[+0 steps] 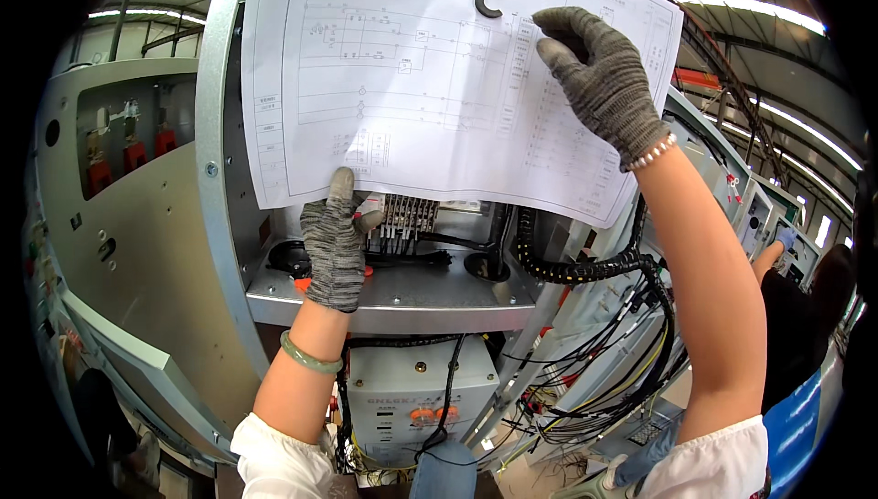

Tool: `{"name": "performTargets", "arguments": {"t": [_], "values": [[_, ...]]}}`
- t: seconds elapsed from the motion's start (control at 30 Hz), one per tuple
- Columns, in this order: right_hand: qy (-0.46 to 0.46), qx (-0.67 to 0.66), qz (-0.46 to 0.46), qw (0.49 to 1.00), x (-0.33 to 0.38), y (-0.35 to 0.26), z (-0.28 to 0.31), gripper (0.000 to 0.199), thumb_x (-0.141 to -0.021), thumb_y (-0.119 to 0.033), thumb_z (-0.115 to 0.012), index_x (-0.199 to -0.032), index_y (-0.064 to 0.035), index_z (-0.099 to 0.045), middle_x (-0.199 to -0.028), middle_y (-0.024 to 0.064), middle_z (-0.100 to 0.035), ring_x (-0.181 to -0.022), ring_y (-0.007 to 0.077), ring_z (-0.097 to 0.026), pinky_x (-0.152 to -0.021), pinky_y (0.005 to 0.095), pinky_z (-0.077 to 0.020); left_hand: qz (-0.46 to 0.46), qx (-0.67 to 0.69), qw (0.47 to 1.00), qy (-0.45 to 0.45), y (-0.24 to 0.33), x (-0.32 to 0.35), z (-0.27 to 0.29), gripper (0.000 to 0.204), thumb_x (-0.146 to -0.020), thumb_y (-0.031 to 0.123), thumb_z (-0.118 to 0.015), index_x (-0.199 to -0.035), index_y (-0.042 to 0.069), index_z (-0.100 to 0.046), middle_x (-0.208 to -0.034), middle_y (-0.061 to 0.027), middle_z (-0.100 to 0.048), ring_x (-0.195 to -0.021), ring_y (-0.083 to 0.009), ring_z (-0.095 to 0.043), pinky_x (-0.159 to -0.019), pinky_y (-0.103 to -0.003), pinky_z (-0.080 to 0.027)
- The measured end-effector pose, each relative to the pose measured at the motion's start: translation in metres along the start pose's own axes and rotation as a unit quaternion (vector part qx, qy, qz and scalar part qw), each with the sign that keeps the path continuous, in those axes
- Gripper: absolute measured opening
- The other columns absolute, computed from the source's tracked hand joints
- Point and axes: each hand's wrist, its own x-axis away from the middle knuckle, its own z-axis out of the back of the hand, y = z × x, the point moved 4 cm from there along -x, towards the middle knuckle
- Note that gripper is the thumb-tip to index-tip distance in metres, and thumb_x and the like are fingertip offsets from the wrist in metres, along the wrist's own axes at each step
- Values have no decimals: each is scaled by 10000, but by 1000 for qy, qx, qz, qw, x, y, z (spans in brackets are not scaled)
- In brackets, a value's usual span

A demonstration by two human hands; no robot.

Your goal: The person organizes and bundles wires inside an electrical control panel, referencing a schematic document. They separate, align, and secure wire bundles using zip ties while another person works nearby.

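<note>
A large white sheet with a printed wiring diagram [412,87] hangs upright in front of me, across the top of an open metal cabinet. My left hand [334,247], in a grey knit glove, is at its lower edge; one fingertip lies on the paper and the thumb stands apart. My right hand [604,83], gloved alike, is at the sheet's right half, its fingers bent and parted from the thumb with nothing between them. A black curved piece [487,7] rests against the paper, left of my right fingertips. Behind the sheet's bottom edge shows a terminal block [407,217].
A thick black cable bundle [585,268] curves right of the metal shelf [402,319]. Loose wires [594,380] hang lower right. Below is a light grey box [421,389]. A cabinet panel [137,225] stands left. Another person [809,316] works at the far right.
</note>
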Motion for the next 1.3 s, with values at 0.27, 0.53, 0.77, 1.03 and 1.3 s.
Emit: {"name": "performTargets", "arguments": {"t": [0.27, 0.53, 0.77, 1.03, 1.3], "values": [[5, 5, -6, 1000, 48, 13, 36, 236, -855, -156, -542, -1045, -24, -592, -949, 139, -636, -895, 211, -629, -821, 317, -509, 36, 60, 998, 9, 1, 15, -5, 472, -831, 310, -624, -1162, 8, -477, -1099, -114, -554, -962, -194, -585, -551, -218, -529], [-77, -56, -21, 995, 160, -4, 74, 247, -758, -53, -571, -1000, 0, -580, -803, 146, -604, -725, 220, -616, -642, 301, -494, 90, 56, 994, 4, 2, 48, 3, 498, -858, 235, -579, -1285, 71, -382, -1188, -74, -524, -1062, -188, -552, -661, -215, -502], [-209, -359, -437, 797, 361, -5, 108, 280, -824, -164, -601, -1027, 27, -568, -876, 122, -635, -791, 202, -627, -722, 317, -514, -46, -13, 997, -59, 14, 135, -11, 320, -857, 220, -581, -1129, 66, -510, -994, -82, -571, -829, -165, -593, -611, -206, -490], [136, -599, -728, 305, 684, -56, 77, 492, -832, -301, -599, -1180, 20, -466, -1089, 174, -571, -990, 299, -571, -873, 462, -466, 395, -55, 841, -365, -92, 320, 9, 309, -855, 317, -587, -989, 38, -582, -880, -54, -605, -771, -119, -583, -658, -246, -494], [304, -397, -864, 57, 847, -132, 57, 457, -898, -346, -458, -1206, -9, -441, -1244, 194, -462, -1126, 354, -454, -943, 520, -385, 526, -109, 630, -560, -208, 486, 10, 247, -893, 228, -544, -1056, 45, -571, -934, -30, -607, -861, -109, -576, -711, -248, -490]]}}
